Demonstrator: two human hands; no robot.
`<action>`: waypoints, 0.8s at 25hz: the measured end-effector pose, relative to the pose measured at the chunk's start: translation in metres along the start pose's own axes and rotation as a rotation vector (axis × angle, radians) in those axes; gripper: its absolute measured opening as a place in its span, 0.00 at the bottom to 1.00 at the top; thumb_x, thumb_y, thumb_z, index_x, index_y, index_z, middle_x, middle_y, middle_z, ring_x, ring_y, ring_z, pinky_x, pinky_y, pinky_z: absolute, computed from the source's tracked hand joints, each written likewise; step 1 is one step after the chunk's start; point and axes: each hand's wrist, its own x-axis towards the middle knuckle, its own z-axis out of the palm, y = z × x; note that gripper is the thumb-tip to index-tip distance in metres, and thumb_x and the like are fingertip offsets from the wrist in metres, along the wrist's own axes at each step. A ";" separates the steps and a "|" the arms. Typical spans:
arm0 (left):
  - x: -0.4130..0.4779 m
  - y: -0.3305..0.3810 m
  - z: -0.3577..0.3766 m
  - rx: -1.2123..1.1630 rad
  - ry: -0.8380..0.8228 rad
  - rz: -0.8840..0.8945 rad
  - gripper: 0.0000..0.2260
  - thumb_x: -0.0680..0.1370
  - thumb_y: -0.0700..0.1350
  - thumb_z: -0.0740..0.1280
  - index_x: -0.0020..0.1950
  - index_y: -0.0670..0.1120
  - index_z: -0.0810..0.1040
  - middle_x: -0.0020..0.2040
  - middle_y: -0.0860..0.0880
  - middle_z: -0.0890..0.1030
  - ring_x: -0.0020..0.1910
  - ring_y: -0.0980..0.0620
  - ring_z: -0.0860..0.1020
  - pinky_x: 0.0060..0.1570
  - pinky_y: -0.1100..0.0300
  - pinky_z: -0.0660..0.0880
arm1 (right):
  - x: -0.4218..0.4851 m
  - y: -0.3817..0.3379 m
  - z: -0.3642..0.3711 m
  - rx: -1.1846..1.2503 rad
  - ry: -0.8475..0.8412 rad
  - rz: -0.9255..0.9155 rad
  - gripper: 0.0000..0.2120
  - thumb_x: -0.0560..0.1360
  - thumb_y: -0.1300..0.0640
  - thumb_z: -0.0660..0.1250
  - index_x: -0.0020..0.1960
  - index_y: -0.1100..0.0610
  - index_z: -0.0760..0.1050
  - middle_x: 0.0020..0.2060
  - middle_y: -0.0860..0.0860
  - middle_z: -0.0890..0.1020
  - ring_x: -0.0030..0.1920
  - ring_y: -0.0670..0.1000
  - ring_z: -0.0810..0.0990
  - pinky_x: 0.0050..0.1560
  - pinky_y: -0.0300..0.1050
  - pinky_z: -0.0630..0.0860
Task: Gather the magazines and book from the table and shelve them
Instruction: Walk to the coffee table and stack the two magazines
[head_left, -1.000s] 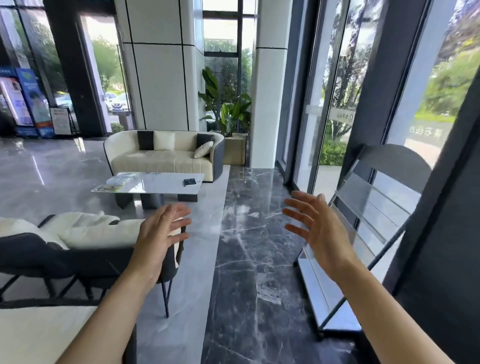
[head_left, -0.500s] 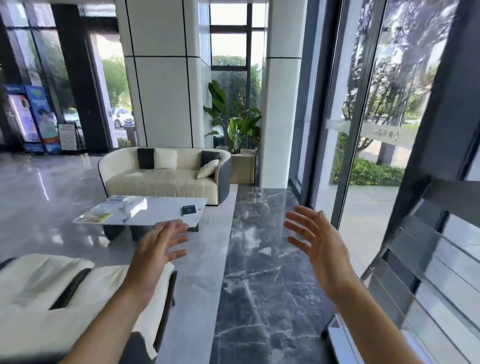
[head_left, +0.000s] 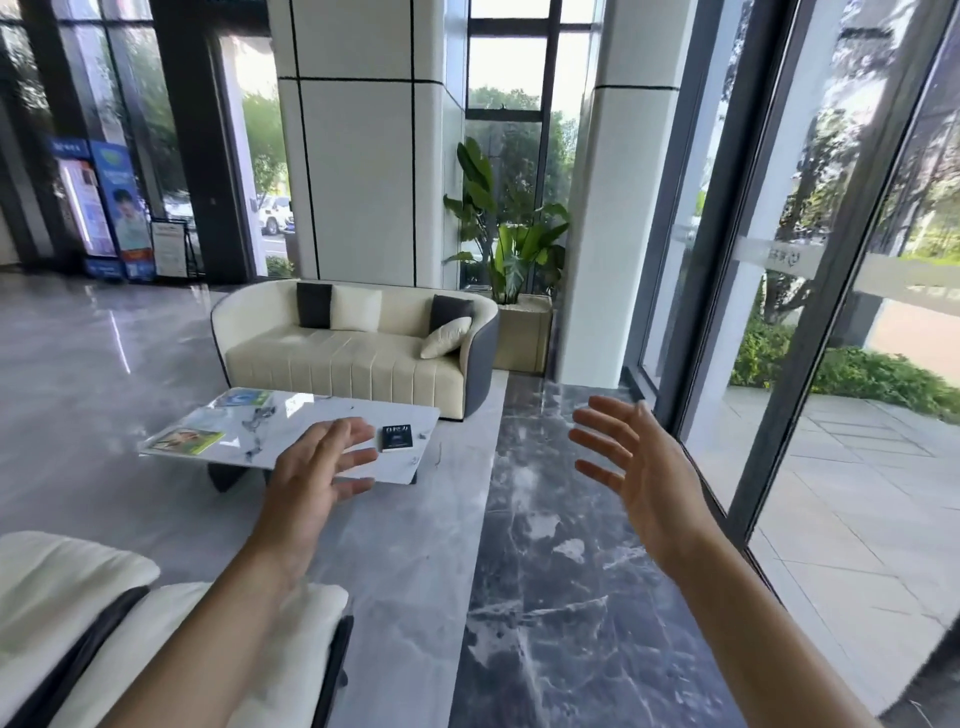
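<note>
A low white marble coffee table (head_left: 311, 415) stands ahead on the left, in front of a sofa. On it lie a small dark book (head_left: 397, 436) near its right end, a green-covered magazine (head_left: 187, 440) at the near left corner and a blue-green magazine (head_left: 244, 398) at the far left. My left hand (head_left: 311, 478) is raised in front of the table's near edge, fingers spread, holding nothing. My right hand (head_left: 639, 473) is raised over the dark floor strip, fingers apart and empty. The shelf rack is out of view.
A cream sofa (head_left: 353, 353) with cushions sits behind the table. A cream and black lounge chair (head_left: 156, 623) is close at the lower left. A potted plant (head_left: 514, 249) stands by a white column. Glass walls (head_left: 810, 260) run along the right. Polished floor lies between me and the table.
The view has moved forward and turned left: the table and sofa are nearer and larger, and the grey rack on the right has left the view. Both hands stay raised and empty.
</note>
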 end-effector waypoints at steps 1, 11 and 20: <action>0.035 -0.009 -0.001 -0.002 -0.005 -0.004 0.18 0.73 0.61 0.65 0.53 0.50 0.82 0.59 0.45 0.84 0.58 0.43 0.82 0.52 0.47 0.79 | 0.035 0.009 0.014 0.001 -0.014 0.011 0.22 0.84 0.43 0.53 0.64 0.54 0.79 0.60 0.54 0.86 0.61 0.54 0.85 0.67 0.61 0.77; 0.318 -0.082 -0.041 0.023 0.098 -0.033 0.16 0.76 0.57 0.62 0.54 0.50 0.81 0.59 0.45 0.83 0.56 0.45 0.82 0.52 0.49 0.78 | 0.329 0.095 0.126 0.014 -0.149 0.027 0.42 0.61 0.26 0.71 0.64 0.53 0.80 0.60 0.53 0.87 0.62 0.54 0.85 0.60 0.55 0.81; 0.554 -0.190 -0.077 0.094 0.256 -0.077 0.19 0.75 0.57 0.62 0.57 0.46 0.81 0.60 0.43 0.83 0.59 0.41 0.82 0.49 0.49 0.79 | 0.592 0.230 0.212 0.088 -0.281 0.058 0.41 0.63 0.25 0.69 0.64 0.53 0.80 0.59 0.52 0.87 0.61 0.54 0.85 0.58 0.53 0.80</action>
